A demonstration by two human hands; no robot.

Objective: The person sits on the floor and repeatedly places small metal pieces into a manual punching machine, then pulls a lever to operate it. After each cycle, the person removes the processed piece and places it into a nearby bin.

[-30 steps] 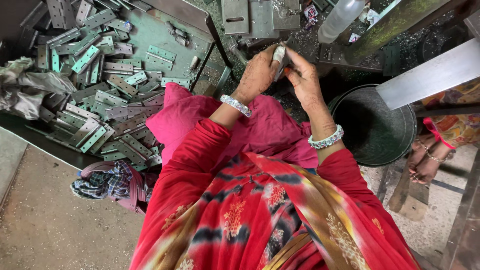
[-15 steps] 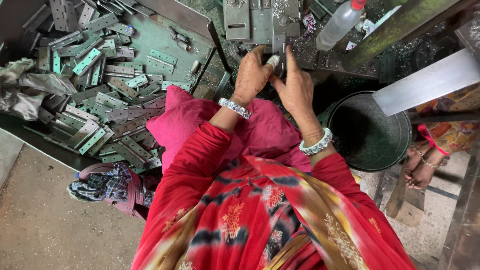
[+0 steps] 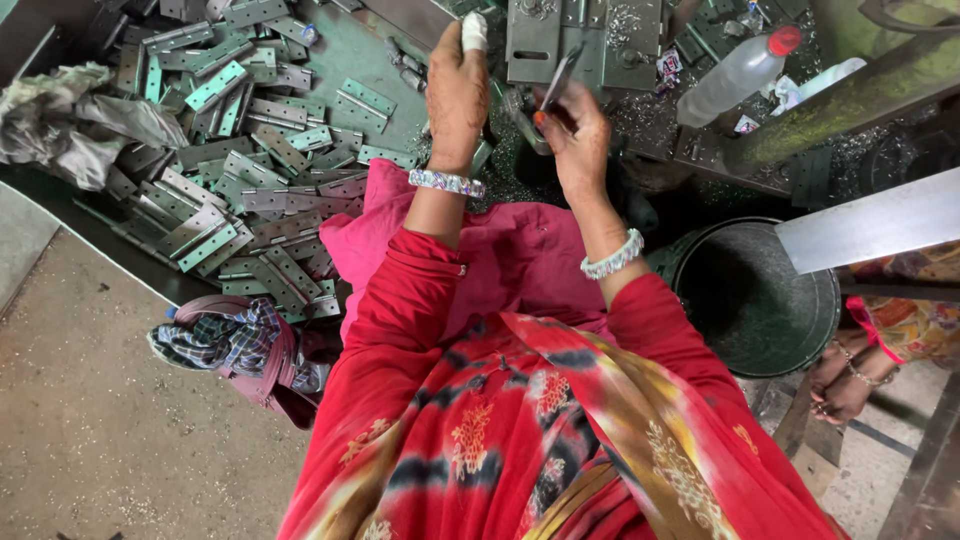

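Two hands of the wearer: left hand (image 3: 457,95), right hand (image 3: 575,140), each wrist with one beaded silver bangle. One thin grey metal strip (image 3: 558,80) in the right hand. One clear plastic bottle with red cap (image 3: 735,72). One dark round metal bucket (image 3: 765,300). One checked cloth bundle (image 3: 235,340). Heap of flat grey-green metal hinges (image 3: 230,170), too many to count, dozens.

You see everything through one camera worn on your head, looking steeply down over your red sleeves and lap, close enough that your left hand (image 3: 457,95) and right hand (image 3: 575,140) fill the 12 o'clock part of the frame. The heap of metal hinges (image 3: 235,165) lies toward 10 o'clock, the dark round tub (image 3: 765,300) toward 3 o'clock. No second view shares this scene.
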